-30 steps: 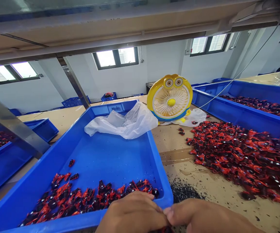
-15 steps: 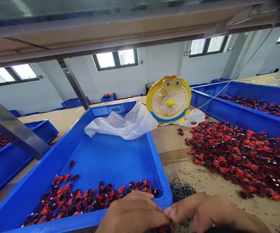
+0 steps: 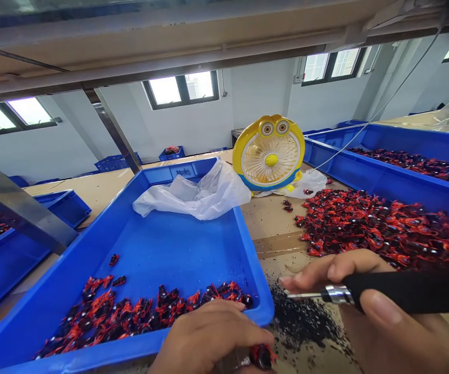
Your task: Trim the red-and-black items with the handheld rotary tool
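- Red-and-black glossy little part (image 3: pixel 262 357) sits in the fingers of the left hand (image 3: pixel 208 332) in the head view, just outside the near right corner of a deep blue plastic tray (image 3: pixel 181 249).
- That left hand is closed on the part, its dark rounded end and red strands showing below the fingertips; the lower fingers are partly cut off by the view.
- Right of the same corner, the right hand (image 3: pixel 419 337) grips a slim tool with a thick black handle (image 3: pixel 411 292), a silver collar and a thin metal tip; its fingers reach forward along the metal end.
- Between the two hands the tip points left, apart from the held part.
- Fine black shavings (image 3: pixel 305 317) lie scattered on the tan worktop (image 3: pixel 265 221), beside the tray's near right corner.
- Similar parts (image 3: pixel 111 317) bank along the tray's near edge, with a few strays farther in.
- Across the tray's far right corner drapes a crumpled translucent white plastic bag (image 3: pixel 196 197).
- Beside that corner stands a round yellow-and-blue fan with cartoon eyes (image 3: pixel 271 160).
- On the worktop's right side, a large heap of red-and-black parts (image 3: pixel 368 218) lies alongside another blue tray (image 3: pixel 403 179), which holds more of them.
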A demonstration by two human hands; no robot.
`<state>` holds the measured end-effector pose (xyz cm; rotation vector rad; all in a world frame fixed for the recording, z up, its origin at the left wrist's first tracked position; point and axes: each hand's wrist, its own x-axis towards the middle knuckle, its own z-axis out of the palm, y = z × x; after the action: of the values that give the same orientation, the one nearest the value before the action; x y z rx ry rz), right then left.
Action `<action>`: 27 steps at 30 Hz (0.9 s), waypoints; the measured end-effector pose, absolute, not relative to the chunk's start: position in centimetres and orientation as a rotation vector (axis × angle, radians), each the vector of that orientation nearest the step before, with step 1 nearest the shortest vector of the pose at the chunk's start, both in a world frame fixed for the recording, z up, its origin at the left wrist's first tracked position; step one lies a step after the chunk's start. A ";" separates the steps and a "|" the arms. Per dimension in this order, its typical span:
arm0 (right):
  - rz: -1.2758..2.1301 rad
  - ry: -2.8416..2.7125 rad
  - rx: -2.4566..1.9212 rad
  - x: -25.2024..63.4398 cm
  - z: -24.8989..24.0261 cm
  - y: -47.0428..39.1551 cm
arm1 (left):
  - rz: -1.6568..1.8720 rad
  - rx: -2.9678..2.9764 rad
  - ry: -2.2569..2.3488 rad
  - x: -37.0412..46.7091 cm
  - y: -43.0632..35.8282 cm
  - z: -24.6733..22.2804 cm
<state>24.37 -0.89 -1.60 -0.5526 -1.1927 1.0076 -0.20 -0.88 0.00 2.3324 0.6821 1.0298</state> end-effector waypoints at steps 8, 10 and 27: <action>0.962 -1.104 -0.500 24.0 -0.9 -0.9 | 1.068 2.354 0.677 0.3 -1.0 0.3; 0.964 -1.110 -0.516 24.3 -0.9 -0.8 | 1.065 2.357 0.689 0.4 -1.0 0.3; 0.917 -1.163 -0.567 24.8 -0.1 -0.2 | 0.931 2.277 0.769 -0.5 -1.4 -0.2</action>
<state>24.82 -0.23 -0.10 -0.5675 -1.1625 0.9165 -0.48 -1.35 -0.16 2.2772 0.7689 0.9314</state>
